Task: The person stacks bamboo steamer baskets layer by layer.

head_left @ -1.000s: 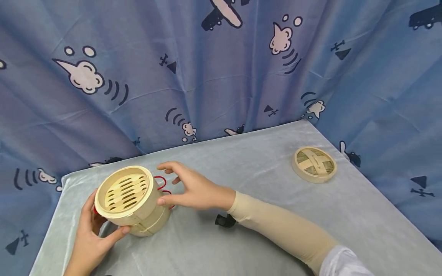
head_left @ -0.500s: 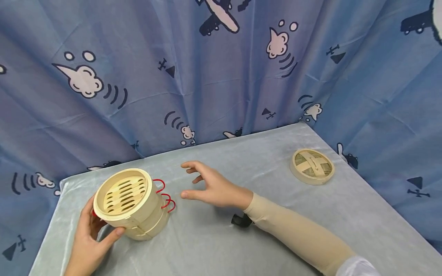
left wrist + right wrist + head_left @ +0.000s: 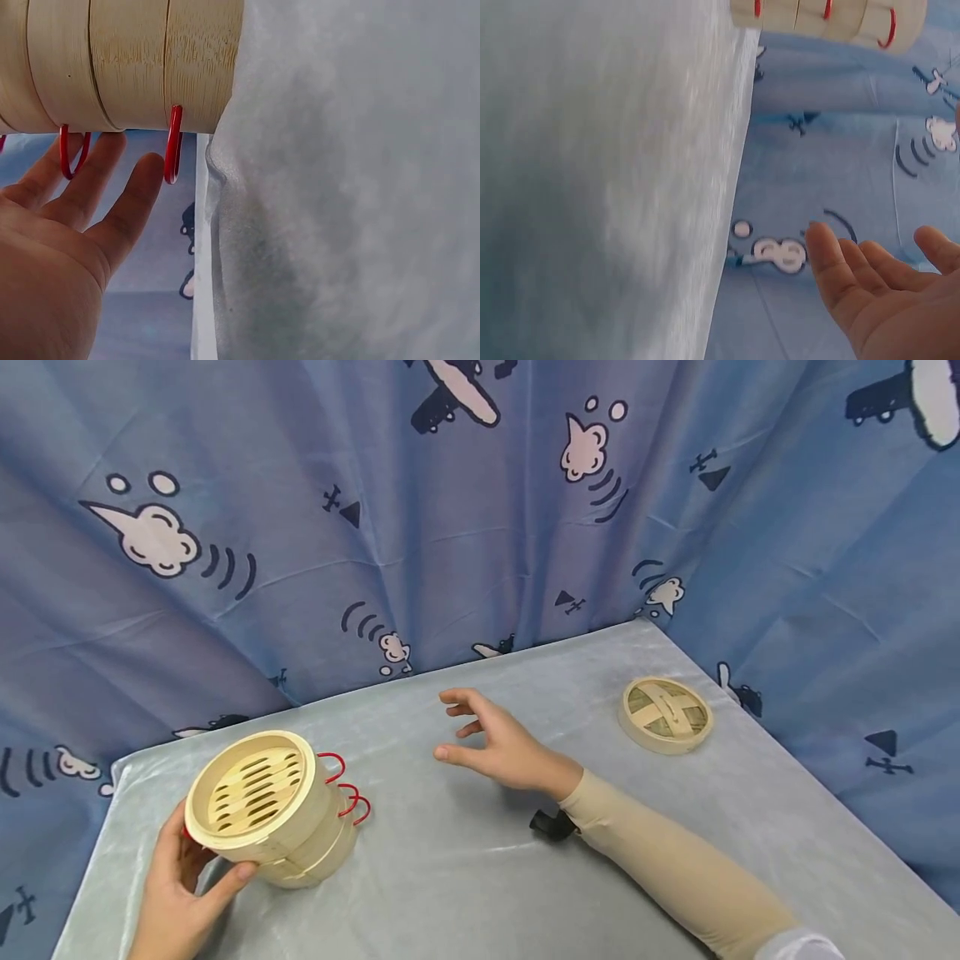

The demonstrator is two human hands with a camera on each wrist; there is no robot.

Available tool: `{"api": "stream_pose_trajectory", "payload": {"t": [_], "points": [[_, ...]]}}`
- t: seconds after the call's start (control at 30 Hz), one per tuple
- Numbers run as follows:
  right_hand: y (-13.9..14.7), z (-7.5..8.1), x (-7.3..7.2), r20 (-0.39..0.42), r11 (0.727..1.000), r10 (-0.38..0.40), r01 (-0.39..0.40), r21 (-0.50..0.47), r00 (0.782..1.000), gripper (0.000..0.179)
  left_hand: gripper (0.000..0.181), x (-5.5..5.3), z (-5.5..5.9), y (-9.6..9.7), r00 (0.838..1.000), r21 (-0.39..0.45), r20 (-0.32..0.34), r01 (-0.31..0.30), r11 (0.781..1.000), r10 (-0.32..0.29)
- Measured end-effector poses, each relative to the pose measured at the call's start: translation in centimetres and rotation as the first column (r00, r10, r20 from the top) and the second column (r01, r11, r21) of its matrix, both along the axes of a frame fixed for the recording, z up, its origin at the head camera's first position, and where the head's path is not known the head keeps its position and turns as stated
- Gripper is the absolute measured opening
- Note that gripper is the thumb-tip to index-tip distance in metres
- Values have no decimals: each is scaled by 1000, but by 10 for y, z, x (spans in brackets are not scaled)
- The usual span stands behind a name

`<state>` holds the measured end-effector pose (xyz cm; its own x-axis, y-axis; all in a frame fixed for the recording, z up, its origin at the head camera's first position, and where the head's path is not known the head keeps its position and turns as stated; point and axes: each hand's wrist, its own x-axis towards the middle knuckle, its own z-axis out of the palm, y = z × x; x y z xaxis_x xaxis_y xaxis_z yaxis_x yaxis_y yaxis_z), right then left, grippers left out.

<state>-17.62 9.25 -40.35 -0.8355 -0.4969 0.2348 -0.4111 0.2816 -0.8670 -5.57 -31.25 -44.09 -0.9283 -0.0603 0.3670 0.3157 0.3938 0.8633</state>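
Observation:
A stack of round bamboo steamer baskets (image 3: 318, 822) stands at the left of the table in the head view. The top basket is uncovered, its slatted base (image 3: 257, 789) showing, and sits slightly askew over the lower ones. Red loops (image 3: 174, 142) stick out from its sides. My left hand (image 3: 176, 889) holds the stack from the left, thumb on the front wall and fingers behind; in the left wrist view the fingertips reach the wall beside a loop. My right hand (image 3: 510, 747) is in mid-air right of the stack, fingers loosely bent around nothing.
A woven bamboo steamer lid (image 3: 666, 714) lies at the back right of the table. The table wears a pale grey cloth (image 3: 450, 877). Blue printed curtains (image 3: 450, 527) hang behind and to the right. A black wrist mount (image 3: 552, 825) sits under my right wrist.
My right hand has left the side of the top basket and moved right, away from the stack. My left hand keeps its hold; the view has shifted slightly.

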Motion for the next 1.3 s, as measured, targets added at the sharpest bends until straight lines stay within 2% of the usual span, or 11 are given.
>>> {"api": "stream_pose_trajectory", "payload": {"t": [0.13,0.33,0.63,0.8,0.93,1.13,1.3], "points": [[15,2,-5,6,1000,-27,27,6,1000,72,112,2,-1,1,1000,-7,2,-9,1000,9],[39,0,-12,-29,997,-73,74,26,997,70,110,5,1,0,999,-23,25,-34,999,35],[73,-2,-13,-61,982,-153,159,99,986,69,111,5,3,-1,994,-16,93,-60,998,62],[97,-9,-8,-60,968,-203,209,139,977,69,111,3,3,0,996,16,81,-38,999,37],[114,-12,-2,-39,958,-242,245,147,970,68,110,2,3,1,998,2,49,-31,1000,31],[135,-11,5,-9,947,-284,282,153,959,67,109,0,3,1,1000,36,23,10,999,-11],[150,-12,7,-13,938,-313,311,152,950,66,110,1,3,-1,999,29,29,21,999,-22]]}}
